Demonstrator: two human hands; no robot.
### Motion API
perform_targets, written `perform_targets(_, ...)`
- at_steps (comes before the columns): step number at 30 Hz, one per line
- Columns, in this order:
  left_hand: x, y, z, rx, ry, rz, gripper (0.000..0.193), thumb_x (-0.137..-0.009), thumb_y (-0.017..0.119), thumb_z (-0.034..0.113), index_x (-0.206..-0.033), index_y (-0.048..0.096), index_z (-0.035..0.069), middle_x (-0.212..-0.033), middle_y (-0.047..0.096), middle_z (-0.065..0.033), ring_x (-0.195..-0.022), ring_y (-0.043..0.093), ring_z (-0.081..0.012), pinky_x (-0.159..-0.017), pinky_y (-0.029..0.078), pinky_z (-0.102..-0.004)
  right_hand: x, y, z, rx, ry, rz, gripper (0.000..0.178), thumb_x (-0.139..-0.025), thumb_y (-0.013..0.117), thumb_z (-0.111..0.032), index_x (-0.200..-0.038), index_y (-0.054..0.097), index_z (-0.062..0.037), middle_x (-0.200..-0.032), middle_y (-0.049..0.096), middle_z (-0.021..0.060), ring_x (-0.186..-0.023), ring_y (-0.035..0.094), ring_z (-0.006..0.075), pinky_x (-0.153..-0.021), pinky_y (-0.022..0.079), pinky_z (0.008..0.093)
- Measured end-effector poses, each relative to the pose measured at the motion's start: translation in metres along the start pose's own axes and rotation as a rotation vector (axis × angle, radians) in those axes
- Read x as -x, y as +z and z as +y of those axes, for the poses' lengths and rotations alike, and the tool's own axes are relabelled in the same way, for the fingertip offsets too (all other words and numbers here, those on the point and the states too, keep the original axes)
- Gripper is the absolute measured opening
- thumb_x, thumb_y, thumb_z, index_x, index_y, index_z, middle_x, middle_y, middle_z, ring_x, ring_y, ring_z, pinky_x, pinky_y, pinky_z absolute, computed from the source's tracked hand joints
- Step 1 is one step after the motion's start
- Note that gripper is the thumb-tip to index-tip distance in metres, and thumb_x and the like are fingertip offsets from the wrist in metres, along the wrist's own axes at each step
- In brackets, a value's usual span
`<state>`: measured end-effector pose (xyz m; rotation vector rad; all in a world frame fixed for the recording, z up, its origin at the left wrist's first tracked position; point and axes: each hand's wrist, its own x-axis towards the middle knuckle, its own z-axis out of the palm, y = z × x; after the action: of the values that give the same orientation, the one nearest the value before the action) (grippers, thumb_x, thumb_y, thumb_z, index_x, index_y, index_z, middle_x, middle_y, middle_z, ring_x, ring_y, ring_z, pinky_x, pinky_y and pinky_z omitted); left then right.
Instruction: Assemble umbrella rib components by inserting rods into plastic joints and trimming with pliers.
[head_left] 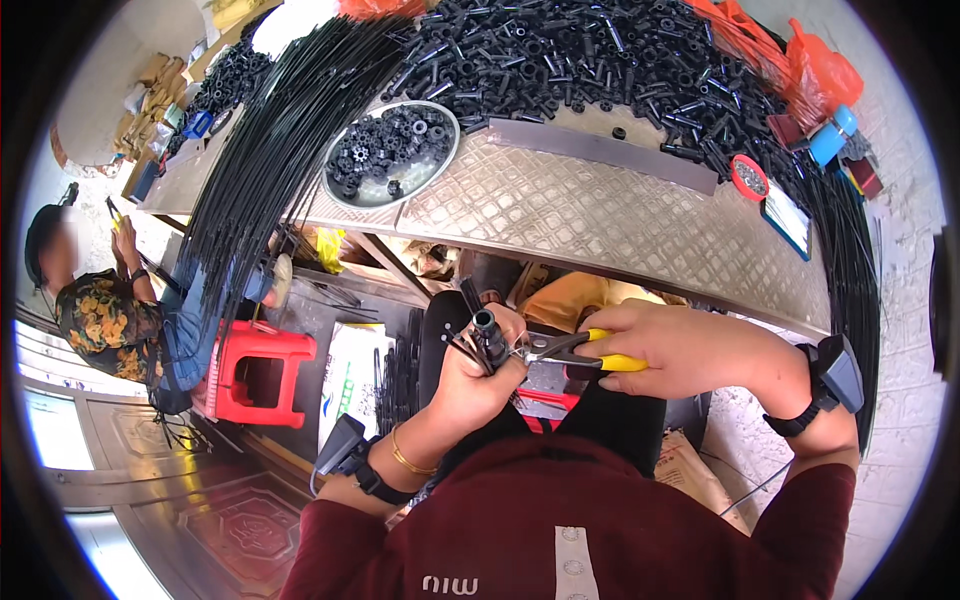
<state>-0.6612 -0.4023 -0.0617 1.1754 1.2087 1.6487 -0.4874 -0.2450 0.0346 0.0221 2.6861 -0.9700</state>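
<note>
Right hand (650,345) is wrapped around the 2 yellow handles (622,363) of the pliers (575,358), whose tip is pointed toward the black tube (493,342). By the left hand (475,390), this tube is clasped upright, just before the table (560,200).

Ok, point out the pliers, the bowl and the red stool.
Pliers (618,362), head view: lower yellow handle.
Bowl (372,188), head view: bare inner surface.
Red stool (270,346), head view: side above the dark opening.
</note>
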Motion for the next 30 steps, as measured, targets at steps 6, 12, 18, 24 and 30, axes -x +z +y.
perform_targets(6, 0.0, 0.0, -0.003, -0.105, 0.094, 0.025, 0.026, -0.067, 0.052, -0.015, -0.078, 0.04, 0.006, -0.082, 0.046, -0.006, -0.076, 0.046, -0.0148, -0.068, 0.038, -0.0265, 0.001, 0.007, 0.01, -0.274, 0.049, -0.059, 0.041, -0.084, 0.06, -0.027, -0.115, 0.056, -0.0007, -0.115, 0.055, 0.0168, -0.101, 0.056, 0.034, -0.088, 0.044, 0.0365)
perform_targets(12, 0.002, 0.002, -0.004, -0.1, 0.078, -0.023, 0.025, -0.068, 0.052, -0.014, -0.08, 0.041, 0.005, -0.082, 0.047, -0.0051, -0.075, 0.045, -0.0144, -0.067, 0.039, -0.0274, -0.001, 0.015, 0.017, -0.397, 0.072, -0.106, 0.039, -0.084, 0.061, -0.026, -0.117, 0.056, -0.005, -0.128, 0.05, 0.0154, -0.111, 0.053, 0.0315, -0.093, 0.042, 0.0353)
perform_targets(18, 0.002, -0.002, -0.006, -0.115, 0.069, -0.015, 0.027, -0.069, 0.052, -0.013, -0.085, 0.042, 0.005, -0.083, 0.046, -0.0042, -0.076, 0.044, -0.013, -0.069, 0.039, -0.0263, 0.002, 0.019, 0.003, 0.035, -0.047, 0.158, 0.04, -0.081, 0.06, -0.019, -0.119, 0.054, -0.006, -0.13, 0.046, 0.016, -0.114, 0.047, 0.0345, -0.094, 0.039, 0.0409)
perform_targets(24, 0.002, -0.008, 0.0, -0.091, 0.084, -0.026, 0.026, -0.069, 0.05, -0.013, -0.086, 0.043, 0.005, -0.084, 0.046, -0.0034, -0.077, 0.043, -0.0113, -0.07, 0.039, -0.0253, -0.006, 0.016, -0.004, 0.257, -0.078, 0.193, 0.041, -0.077, 0.061, -0.015, -0.117, 0.055, -0.0077, -0.129, 0.045, 0.0147, -0.109, 0.048, 0.0334, -0.092, 0.039, 0.042)
perform_targets(30, 0.01, -0.003, -0.004, 0.018, -0.057, -0.025, 0.023, -0.07, 0.055, -0.01, -0.086, 0.048, 0.004, -0.085, 0.048, -0.0056, -0.082, 0.05, -0.0167, -0.073, 0.041, -0.0298, -0.006, 0.016, -0.001, 0.166, -0.101, 0.184, 0.046, -0.065, 0.067, -0.005, -0.111, 0.06, -0.0071, -0.121, 0.05, 0.0131, -0.106, 0.049, 0.0324, -0.089, 0.041, 0.0404)
